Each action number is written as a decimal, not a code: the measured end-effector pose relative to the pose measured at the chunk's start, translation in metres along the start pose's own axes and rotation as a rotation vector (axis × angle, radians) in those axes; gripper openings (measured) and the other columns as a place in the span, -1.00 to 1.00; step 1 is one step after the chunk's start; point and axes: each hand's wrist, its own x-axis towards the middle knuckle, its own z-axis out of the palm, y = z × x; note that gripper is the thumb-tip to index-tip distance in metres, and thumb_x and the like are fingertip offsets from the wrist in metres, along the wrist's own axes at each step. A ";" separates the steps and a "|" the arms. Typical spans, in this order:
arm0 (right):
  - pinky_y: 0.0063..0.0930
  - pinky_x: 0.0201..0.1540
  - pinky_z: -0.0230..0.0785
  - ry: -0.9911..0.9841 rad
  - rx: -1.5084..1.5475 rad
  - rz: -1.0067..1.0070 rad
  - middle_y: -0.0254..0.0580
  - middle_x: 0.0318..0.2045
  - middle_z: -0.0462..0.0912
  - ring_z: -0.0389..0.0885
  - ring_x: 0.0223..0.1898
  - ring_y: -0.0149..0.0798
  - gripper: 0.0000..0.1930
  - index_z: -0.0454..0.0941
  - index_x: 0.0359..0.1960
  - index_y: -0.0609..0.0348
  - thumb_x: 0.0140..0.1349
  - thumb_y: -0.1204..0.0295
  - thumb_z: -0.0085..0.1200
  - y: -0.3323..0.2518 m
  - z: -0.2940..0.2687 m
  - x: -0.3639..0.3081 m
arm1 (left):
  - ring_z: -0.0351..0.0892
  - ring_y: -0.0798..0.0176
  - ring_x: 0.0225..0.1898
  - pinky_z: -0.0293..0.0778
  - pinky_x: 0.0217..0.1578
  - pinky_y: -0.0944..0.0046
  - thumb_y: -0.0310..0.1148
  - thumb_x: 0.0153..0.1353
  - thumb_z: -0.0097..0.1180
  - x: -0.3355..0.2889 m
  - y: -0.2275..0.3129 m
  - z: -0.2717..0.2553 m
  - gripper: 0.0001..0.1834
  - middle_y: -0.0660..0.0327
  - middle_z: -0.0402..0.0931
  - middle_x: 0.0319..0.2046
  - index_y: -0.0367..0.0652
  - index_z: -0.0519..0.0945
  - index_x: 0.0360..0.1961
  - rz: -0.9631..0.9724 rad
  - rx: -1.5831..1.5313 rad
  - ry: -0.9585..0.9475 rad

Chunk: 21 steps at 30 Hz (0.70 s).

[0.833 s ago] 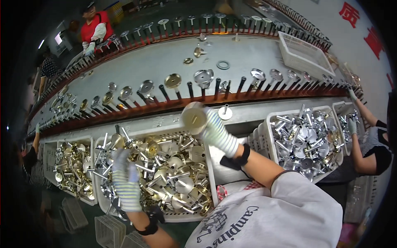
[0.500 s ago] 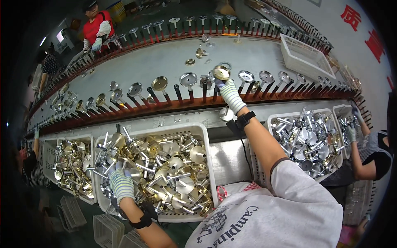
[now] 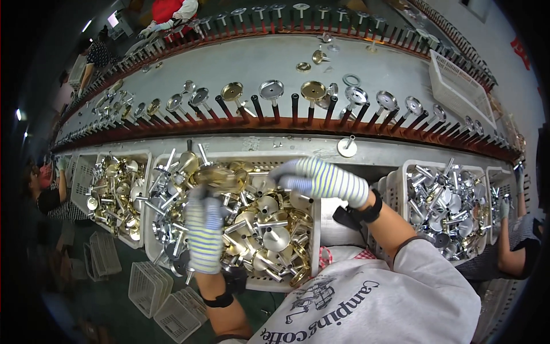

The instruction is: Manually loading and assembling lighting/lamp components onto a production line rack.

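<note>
My left hand (image 3: 205,232), in a striped glove, is raised over the near basket (image 3: 317,229). Its fingertips hold a gold disc-shaped metal part (image 3: 220,179), smeared by motion. Gold and silver stemmed discs (image 3: 276,238) fill that basket in a loose heap. Over the basket's right far corner is my right hand (image 3: 329,180), also gloved, its fingers reaching left with thumb and fingers apart; I see nothing in it. Beyond the hands, a gold cup-shaped disc (image 3: 314,92) sits on a peg in the near row, with a silver one (image 3: 271,90) to its left.
Black-tipped pegs (image 3: 295,109) line a red-brown rail (image 3: 258,125) along the grey table. A lone stemmed disc (image 3: 347,147) lies on the near ledge. More filled baskets (image 3: 405,189) stand at either side. Other people work at the right, left and across the table.
My right hand has left the peg row and come back over the basket; a gold disc now sits on a peg there. My left hand has risen from the heap with a gold part.
</note>
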 end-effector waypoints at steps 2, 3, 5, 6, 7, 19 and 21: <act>-0.36 0.08 0.24 0.031 -0.160 -0.120 0.06 -0.08 0.49 0.44 0.02 -0.08 -0.39 0.27 0.13 0.23 0.22 -0.02 -0.12 -0.020 0.029 -0.004 | 0.47 0.42 -0.41 0.47 -0.45 0.44 -0.46 0.21 -0.10 -0.015 0.001 0.024 -0.68 0.20 0.45 -0.29 -0.27 0.31 0.00 0.208 0.001 -0.177; -0.33 0.15 0.16 -0.082 0.152 -0.054 0.09 0.02 0.41 0.37 0.07 -0.04 -0.30 0.19 0.18 0.27 0.20 -0.08 -0.15 -0.035 0.038 0.000 | 0.48 0.39 -0.42 0.48 -0.43 0.42 -0.47 0.19 -0.07 -0.024 0.004 0.032 -0.69 0.18 0.46 -0.29 -0.27 0.33 -0.03 0.176 0.033 -0.207; -0.42 0.12 0.22 -0.053 0.473 0.070 -0.04 0.00 0.45 0.41 0.03 -0.18 -0.39 0.23 0.15 0.21 0.19 0.06 -0.02 -0.018 0.056 -0.008 | 0.53 0.31 -0.42 0.48 -0.33 0.35 -0.49 0.12 0.00 -0.024 0.001 0.046 -0.71 0.11 0.51 -0.32 -0.27 0.38 -0.10 0.293 0.161 -0.280; -0.46 0.10 0.24 -0.040 0.715 0.187 -0.10 -0.01 0.46 0.42 0.01 -0.26 -0.44 0.25 0.14 0.20 0.18 0.14 0.03 -0.019 0.060 -0.011 | 0.55 0.27 -0.41 0.49 -0.32 0.32 -0.48 0.09 0.04 -0.030 0.002 0.050 -0.70 0.11 0.54 -0.35 -0.28 0.41 -0.12 0.266 0.214 -0.273; -0.52 0.07 0.26 0.096 0.711 0.150 -0.21 -0.04 0.48 0.42 -0.01 -0.39 -0.52 0.29 0.11 0.17 0.16 0.33 0.09 -0.012 0.066 -0.013 | 0.55 0.27 -0.37 0.48 -0.30 0.33 -0.47 0.09 0.05 -0.029 0.001 0.053 -0.70 0.10 0.53 -0.33 -0.28 0.41 -0.11 0.238 0.197 -0.312; -0.71 -0.55 0.23 1.246 0.247 -0.067 -0.34 -0.34 0.58 0.44 -0.49 -0.59 -0.70 0.41 -0.05 0.13 0.18 0.41 0.05 0.055 -0.069 -0.062 | 0.43 -0.10 -0.14 0.36 -0.09 0.09 -0.42 0.15 -0.04 0.008 -0.057 -0.067 -0.68 -0.07 0.43 -0.11 -0.28 0.43 -0.06 0.083 1.041 0.106; -0.75 -0.62 0.10 1.485 0.139 -0.080 -0.54 -0.54 0.46 0.29 -0.62 -0.66 -0.73 0.46 -0.13 0.07 0.16 0.30 0.12 0.080 -0.105 -0.081 | 0.48 -0.02 -0.24 0.38 -0.17 0.15 -0.35 0.22 -0.08 0.010 -0.058 -0.061 -0.73 -0.03 0.51 -0.28 -0.30 0.45 -0.13 0.065 1.011 0.057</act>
